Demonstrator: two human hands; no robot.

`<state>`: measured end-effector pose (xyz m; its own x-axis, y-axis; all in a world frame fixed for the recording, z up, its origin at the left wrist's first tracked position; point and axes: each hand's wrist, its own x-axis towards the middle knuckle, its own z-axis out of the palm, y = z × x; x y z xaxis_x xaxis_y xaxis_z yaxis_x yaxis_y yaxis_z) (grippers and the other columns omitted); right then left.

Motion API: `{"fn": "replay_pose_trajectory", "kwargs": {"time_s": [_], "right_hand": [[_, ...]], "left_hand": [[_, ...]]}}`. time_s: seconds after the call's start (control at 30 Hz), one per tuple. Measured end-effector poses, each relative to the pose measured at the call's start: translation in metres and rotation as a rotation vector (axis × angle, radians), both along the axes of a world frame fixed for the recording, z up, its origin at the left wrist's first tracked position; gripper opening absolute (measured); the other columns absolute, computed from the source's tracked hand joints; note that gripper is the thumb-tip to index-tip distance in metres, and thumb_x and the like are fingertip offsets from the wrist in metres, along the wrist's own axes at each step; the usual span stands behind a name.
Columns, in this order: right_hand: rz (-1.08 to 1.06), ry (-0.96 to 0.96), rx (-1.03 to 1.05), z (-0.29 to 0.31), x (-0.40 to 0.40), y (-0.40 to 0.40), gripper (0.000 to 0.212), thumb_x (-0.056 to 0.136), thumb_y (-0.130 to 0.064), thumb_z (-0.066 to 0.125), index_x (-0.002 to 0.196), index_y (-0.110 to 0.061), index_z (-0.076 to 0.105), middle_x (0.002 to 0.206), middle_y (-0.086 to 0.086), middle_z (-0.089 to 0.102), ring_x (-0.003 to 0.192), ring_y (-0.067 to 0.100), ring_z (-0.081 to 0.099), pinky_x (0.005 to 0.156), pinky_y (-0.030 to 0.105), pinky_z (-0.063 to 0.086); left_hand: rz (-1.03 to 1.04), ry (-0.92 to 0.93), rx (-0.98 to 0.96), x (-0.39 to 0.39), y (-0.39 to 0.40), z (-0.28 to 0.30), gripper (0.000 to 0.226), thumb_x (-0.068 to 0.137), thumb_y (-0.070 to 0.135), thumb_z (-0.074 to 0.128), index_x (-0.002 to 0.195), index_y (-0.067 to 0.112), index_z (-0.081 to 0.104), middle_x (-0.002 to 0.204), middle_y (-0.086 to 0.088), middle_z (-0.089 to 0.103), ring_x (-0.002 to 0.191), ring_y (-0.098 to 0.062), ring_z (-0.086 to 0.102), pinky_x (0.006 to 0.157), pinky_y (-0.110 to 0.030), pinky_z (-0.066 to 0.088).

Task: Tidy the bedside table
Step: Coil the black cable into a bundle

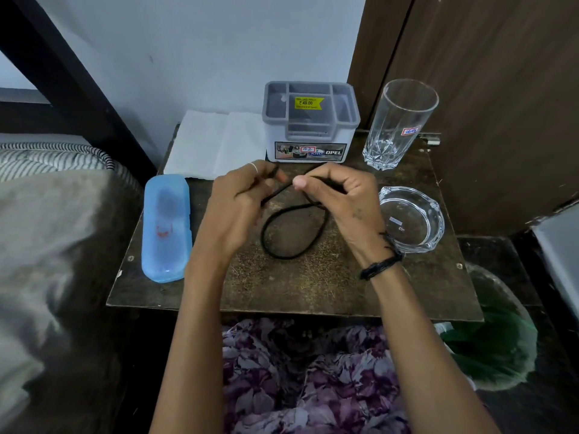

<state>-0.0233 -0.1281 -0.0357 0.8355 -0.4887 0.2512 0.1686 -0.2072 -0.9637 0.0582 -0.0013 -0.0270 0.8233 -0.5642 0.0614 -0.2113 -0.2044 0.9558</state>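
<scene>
1. Cord (282, 242) was the thing in hand: a thin black loop hanging just above the middle of the bedside table (282, 292).
2. Left hand (241, 198) pinched one strand at the loop's far left.
3. Right hand (338, 195) was clenched on the other strand, near the glass ashtray (410, 217).
4. Judged limp and light, it would coil best when gripped where the strands cross.

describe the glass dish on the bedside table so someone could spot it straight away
Start at the brown bedside table and go to its right edge. In front of the tall drinking glass sits the low, round clear glass dish, beside the right hand. Unlike the tall glass, it is shallow with a notched rim.
</scene>
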Motion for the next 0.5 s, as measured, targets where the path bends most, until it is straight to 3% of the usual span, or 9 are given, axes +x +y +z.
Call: {"fn": "replay_pose_trajectory", "kwargs": {"time_s": [0.07,0.13,0.23,0.33,0.4,0.5], "right_hand": [[-0.054,-0.028,0.031,-0.002,0.002,-0.001,0.009,0.075,-0.025,0.074,0.067,-0.020,0.070,0.068,0.002,0.070,0.067,0.020,0.061,0.068,0.038,0.048],[-0.117,-0.060,0.075,-0.003,0.004,-0.001,0.010,0.075,-0.021,0.074,0.067,-0.021,0.069,0.068,0.008,0.069,0.066,0.028,0.059,0.066,0.039,0.048],[-0.178,-0.088,0.109,-0.002,0.008,-0.004,0.011,0.078,-0.016,0.071,0.071,-0.024,0.068,0.064,-0.014,0.065,0.068,0.002,0.057,0.067,0.016,0.044],[-0.168,-0.038,0.066,-0.005,0.010,0.000,0.008,0.086,-0.019,0.063,0.087,-0.020,0.071,0.052,-0.019,0.056,0.056,-0.006,0.050,0.060,0.008,0.038],[-0.172,0.015,0.026,-0.008,0.011,0.002,0.015,0.090,-0.021,0.058,0.095,-0.018,0.072,0.042,-0.013,0.043,0.048,-0.002,0.039,0.052,0.013,0.032],[-0.095,0.123,-0.104,-0.013,0.013,0.007,0.024,0.094,-0.024,0.051,0.111,-0.019,0.068,0.048,-0.004,0.046,0.047,0.004,0.041,0.052,0.022,0.035]], "left_hand": [[-0.139,0.164,-0.084,-0.005,-0.004,0.004,0.020,0.084,0.009,0.042,0.074,0.012,0.059,0.039,0.010,0.039,0.035,0.000,0.029,0.036,-0.013,0.024],[-0.239,0.295,-0.169,-0.006,-0.007,0.005,0.021,0.078,0.015,0.035,0.068,0.008,0.051,0.038,0.012,0.029,0.030,-0.001,0.019,0.031,-0.013,0.017],[-0.339,0.495,-0.336,-0.009,-0.007,0.001,0.031,0.089,0.022,0.028,0.066,0.013,0.046,0.041,0.010,0.024,0.032,-0.003,0.014,0.032,-0.016,0.011],[-0.429,0.733,-0.574,-0.013,-0.006,0.000,0.034,0.090,0.023,0.030,0.065,0.016,0.050,0.042,0.010,0.028,0.032,-0.004,0.012,0.032,-0.018,0.010],[-0.406,0.750,-0.686,-0.014,-0.009,-0.001,0.033,0.091,0.022,0.034,0.074,0.015,0.061,0.043,0.009,0.035,0.030,-0.002,0.019,0.031,-0.017,0.013],[-0.280,0.694,-0.785,-0.015,-0.013,-0.002,0.036,0.097,0.020,0.027,0.103,0.010,0.062,0.055,0.008,0.055,0.034,-0.002,0.035,0.035,-0.012,0.027]]}}
